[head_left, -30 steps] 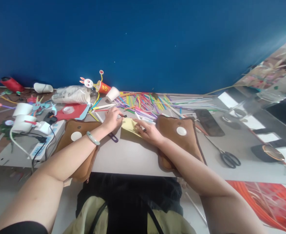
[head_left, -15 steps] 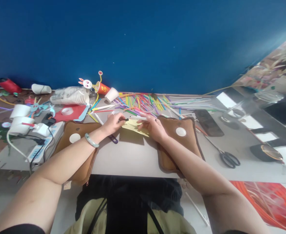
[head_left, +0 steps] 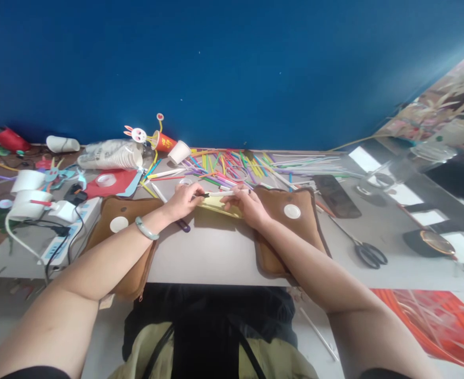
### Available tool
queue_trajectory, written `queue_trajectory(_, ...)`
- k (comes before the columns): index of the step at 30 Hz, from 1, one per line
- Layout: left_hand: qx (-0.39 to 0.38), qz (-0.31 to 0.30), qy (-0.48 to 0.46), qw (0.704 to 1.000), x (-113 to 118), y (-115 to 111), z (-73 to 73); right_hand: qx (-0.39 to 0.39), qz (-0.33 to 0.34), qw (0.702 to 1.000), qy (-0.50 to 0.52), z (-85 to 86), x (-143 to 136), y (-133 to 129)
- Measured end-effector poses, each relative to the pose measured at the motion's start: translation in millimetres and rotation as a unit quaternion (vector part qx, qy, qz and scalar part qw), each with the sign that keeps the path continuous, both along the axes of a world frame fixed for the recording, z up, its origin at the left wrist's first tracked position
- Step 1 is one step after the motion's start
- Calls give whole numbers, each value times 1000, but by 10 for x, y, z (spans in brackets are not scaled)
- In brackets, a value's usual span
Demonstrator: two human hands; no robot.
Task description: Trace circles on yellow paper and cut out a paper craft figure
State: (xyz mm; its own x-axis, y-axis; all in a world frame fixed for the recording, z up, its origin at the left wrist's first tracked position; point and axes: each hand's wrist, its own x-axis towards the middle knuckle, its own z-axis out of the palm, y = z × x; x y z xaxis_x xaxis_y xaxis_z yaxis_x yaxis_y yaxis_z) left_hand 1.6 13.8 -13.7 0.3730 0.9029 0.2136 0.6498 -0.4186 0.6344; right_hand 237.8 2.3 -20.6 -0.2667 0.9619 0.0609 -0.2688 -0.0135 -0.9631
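Both hands pinch a slim white plastic marker pen: left hand on its black cap, right hand gripping the light, stiff barrel.

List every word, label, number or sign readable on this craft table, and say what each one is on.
No text here can be read for certain.
Red paper cup: yellow marks, too small and blurred to read.
Stack of white cups: faint grey print, unreadable.
Power strip: small blue markings, unreadable.
White pen held by the left hand and right hand: no lettering visible.
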Motion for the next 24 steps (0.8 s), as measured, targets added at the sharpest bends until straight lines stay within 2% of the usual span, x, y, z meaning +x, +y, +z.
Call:
queue_trajectory(5,35,-41,15,998,31,-44,7,10,-10,999,-50,28,2,-38)
queue_trajectory(9,44,-41,43,997,54,-72,15,27,-4,993,-112,51,6,-58)
queue_trajectory(20,133,-123,92,979,41,-131,-52,61,33,989,-134,45,20,-61)
queue_trajectory(22,141,-119,89,979,78,-151,-37,75,28,985,-153,28,-1,-71)
queue_trajectory(24,158,-84,78,981,126,-188,1,102,-12,977,-185,6,-27,-81)
